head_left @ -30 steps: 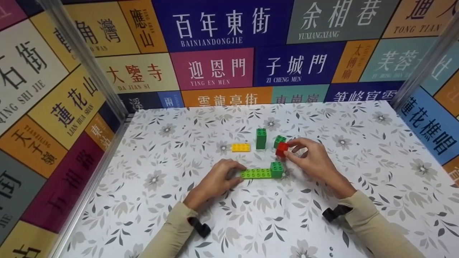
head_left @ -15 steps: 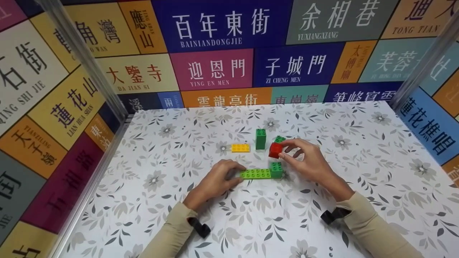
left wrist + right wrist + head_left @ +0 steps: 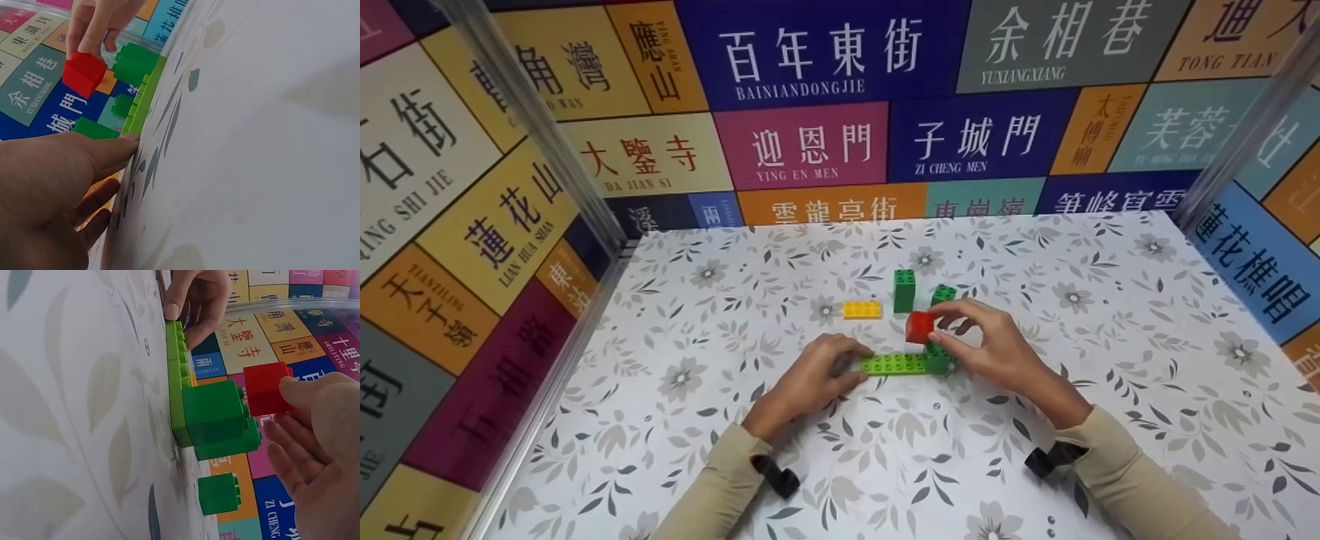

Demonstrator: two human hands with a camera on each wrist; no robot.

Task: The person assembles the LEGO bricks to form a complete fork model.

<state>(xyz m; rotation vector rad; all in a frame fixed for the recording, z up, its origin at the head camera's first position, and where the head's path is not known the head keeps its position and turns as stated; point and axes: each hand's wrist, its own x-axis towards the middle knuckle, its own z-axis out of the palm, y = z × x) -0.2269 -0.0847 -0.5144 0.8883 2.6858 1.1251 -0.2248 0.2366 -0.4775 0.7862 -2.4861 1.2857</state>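
Between thumb and fingers, my right hand (image 3: 986,337) pinches a red toy brick (image 3: 919,328), held up above the lime green strip (image 3: 894,364). That strip lies flat, studs up, and a green brick (image 3: 212,408) sits on its right end. My left hand (image 3: 816,375) holds the strip's left end, the thumb (image 3: 126,147) pressed along its near side. In the right wrist view the red brick (image 3: 265,389) hangs clear of the green brick's studs.
Behind the strip stand a tall green block (image 3: 904,291) and, to its right, another green brick (image 3: 943,293), partly hidden by my right hand. A flat yellow brick (image 3: 861,310) lies to their left. Panels with large lettering (image 3: 810,142) wall the table's back.
My right hand has carried the red brick left and nearer, from beside the rear green brick to over the strip. My left hand has stayed at the strip's end.
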